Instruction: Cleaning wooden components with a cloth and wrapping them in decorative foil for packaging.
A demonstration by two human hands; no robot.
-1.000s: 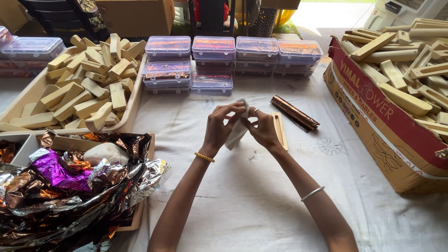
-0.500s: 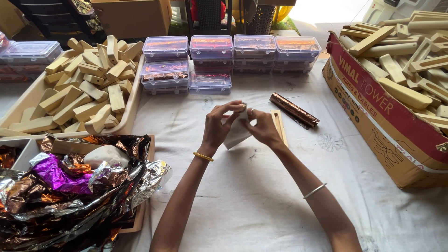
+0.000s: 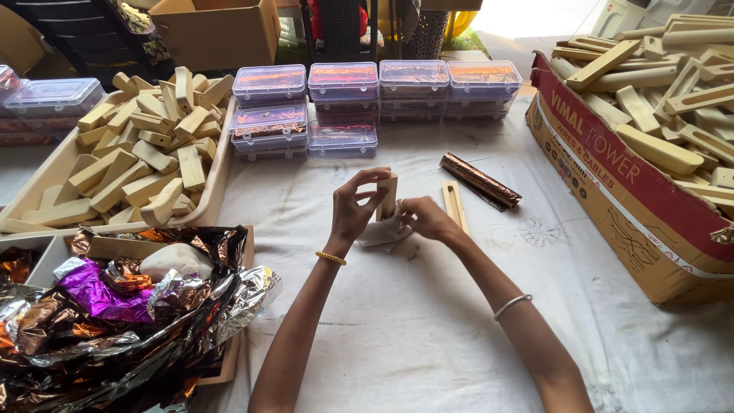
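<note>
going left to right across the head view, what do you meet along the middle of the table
crumpled foil heap → left hand → small wooden block held upright between both hands → right hand → wooden strip lying flat → foil-wrapped roll → cardboard box of wooden pieces

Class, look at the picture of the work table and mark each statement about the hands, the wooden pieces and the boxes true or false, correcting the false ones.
1. The left hand holds a small pale wooden block upright. True.
2. The right hand rests on the brown foil-wrapped stick. False: that stick lies apart on the white cloth; the right hand is at the block and a bit of white paper.
3. The clear plastic lidded boxes stand at the far side of the table. True.
4. The heap of crumpled shiny foil lies at the person's right. False: it lies at the left.
5. The red and brown cardboard carton holds pale wooden pieces. True.
</note>
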